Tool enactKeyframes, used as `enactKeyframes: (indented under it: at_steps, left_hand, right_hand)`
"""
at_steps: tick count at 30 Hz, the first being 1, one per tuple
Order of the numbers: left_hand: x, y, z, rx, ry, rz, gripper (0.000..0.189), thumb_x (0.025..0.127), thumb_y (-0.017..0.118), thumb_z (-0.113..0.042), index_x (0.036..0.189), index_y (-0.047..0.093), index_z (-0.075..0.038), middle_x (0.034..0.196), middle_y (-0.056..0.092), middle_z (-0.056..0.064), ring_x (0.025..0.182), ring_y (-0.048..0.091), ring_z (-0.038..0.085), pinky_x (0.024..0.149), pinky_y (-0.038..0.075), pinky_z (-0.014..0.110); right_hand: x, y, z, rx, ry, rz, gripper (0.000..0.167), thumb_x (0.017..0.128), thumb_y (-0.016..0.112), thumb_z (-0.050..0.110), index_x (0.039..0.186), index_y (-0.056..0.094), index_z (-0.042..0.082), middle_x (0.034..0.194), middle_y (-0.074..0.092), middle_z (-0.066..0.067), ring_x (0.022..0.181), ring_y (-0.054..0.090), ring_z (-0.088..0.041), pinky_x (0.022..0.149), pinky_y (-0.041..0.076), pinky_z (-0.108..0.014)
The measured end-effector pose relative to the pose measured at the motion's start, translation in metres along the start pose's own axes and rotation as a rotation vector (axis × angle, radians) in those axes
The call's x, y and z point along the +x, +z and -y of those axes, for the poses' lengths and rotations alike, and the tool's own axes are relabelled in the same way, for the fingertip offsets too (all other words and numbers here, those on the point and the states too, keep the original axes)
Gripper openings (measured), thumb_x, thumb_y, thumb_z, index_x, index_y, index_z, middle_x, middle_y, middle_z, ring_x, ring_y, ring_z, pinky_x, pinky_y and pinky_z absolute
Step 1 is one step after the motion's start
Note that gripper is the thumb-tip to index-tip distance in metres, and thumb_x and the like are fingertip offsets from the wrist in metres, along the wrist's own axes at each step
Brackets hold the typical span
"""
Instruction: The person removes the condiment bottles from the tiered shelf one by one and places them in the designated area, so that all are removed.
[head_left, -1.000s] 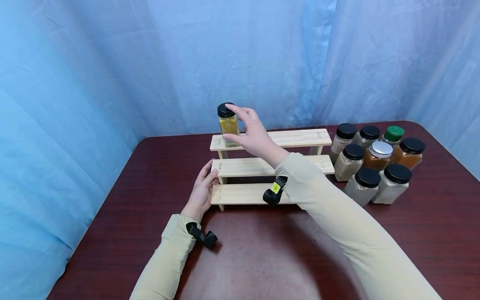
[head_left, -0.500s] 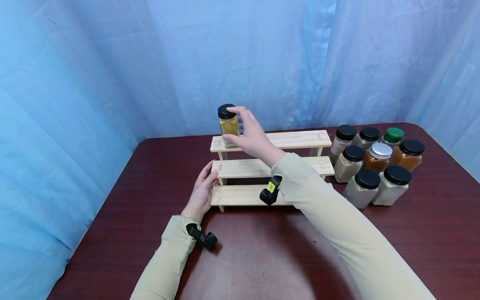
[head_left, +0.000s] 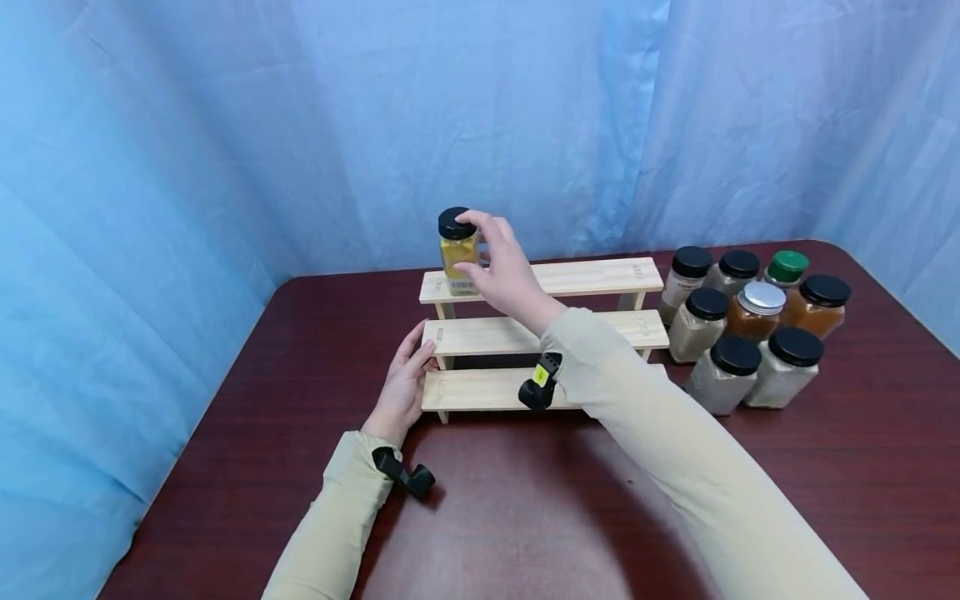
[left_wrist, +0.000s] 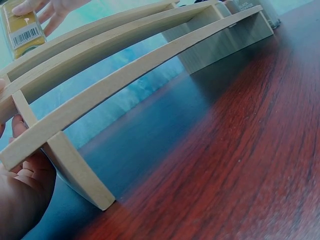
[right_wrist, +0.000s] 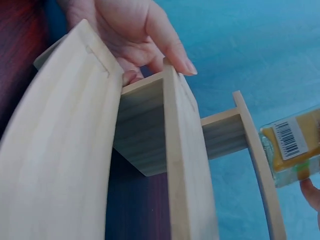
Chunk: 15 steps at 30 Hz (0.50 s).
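Observation:
A three-tier wooden shelf rack stands on the table. At the left end of its top tier is an upright square spice jar with yellow contents and a black lid. My right hand holds this jar from the right, thumb low on its front and a finger up at the lid. In the right wrist view the jar's base is right at the top board. My left hand grips the rack's left end, its thumb at the edge of the middle board; its other fingers are partly hidden behind the side support.
Several spice jars stand close together right of the rack, most with black lids, one with a green lid and one with a silver lid. A dark red wooden table lies beneath. Blue curtains hang behind and at both sides.
The jar has turned in my right hand, so its barcode label now faces forward, and it has shifted slightly right. My left hand has stayed on the rack.

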<state>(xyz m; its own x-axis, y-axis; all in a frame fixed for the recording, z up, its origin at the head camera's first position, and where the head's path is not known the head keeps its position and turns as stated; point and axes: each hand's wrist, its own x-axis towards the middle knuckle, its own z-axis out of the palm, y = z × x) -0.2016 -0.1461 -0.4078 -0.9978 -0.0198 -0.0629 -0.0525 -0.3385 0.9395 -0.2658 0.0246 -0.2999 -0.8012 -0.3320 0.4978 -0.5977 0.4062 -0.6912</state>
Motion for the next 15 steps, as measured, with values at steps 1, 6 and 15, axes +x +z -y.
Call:
enactKeyframes:
  at_steps: [1,6,15]
  left_hand:
    - [0.000,0.000,0.000,-0.004,0.001,0.000,0.053,0.099,0.046,-0.010,0.149,0.029,-0.008,0.116,0.050,-0.001,0.076,0.049,0.003,0.071,0.039,0.015]
    - [0.001,0.000,0.000,-0.011,-0.002,-0.003,0.053,0.098,0.046,-0.009,0.148,0.030,-0.009,0.113,0.050,-0.002,0.075,0.049,0.003,0.071,0.040,0.015]
    - [0.001,-0.001,0.001,-0.010,0.009,0.005,0.054,0.098,0.045,-0.007,0.149,0.027,-0.005,0.107,0.052,-0.004,0.073,0.049,0.003,0.070,0.039,0.015]
  right_hand:
    - [-0.001,0.000,0.000,-0.004,-0.010,-0.014,0.055,0.090,0.062,0.008,0.138,0.036,0.016,0.132,0.036,-0.017,0.119,0.043,-0.027,0.096,0.047,-0.036]
    - [-0.006,0.003,-0.002,-0.032,-0.085,-0.081,0.053,0.089,0.063,0.006,0.135,0.038,0.014,0.129,0.037,-0.018,0.115,0.044,-0.028,0.092,0.048,-0.039]
    - [-0.017,0.007,-0.002,-0.067,-0.298,-0.106,0.047,0.085,0.066,-0.002,0.126,0.047,0.008,0.125,0.041,-0.022,0.111,0.048,-0.032,0.089,0.048,-0.041]
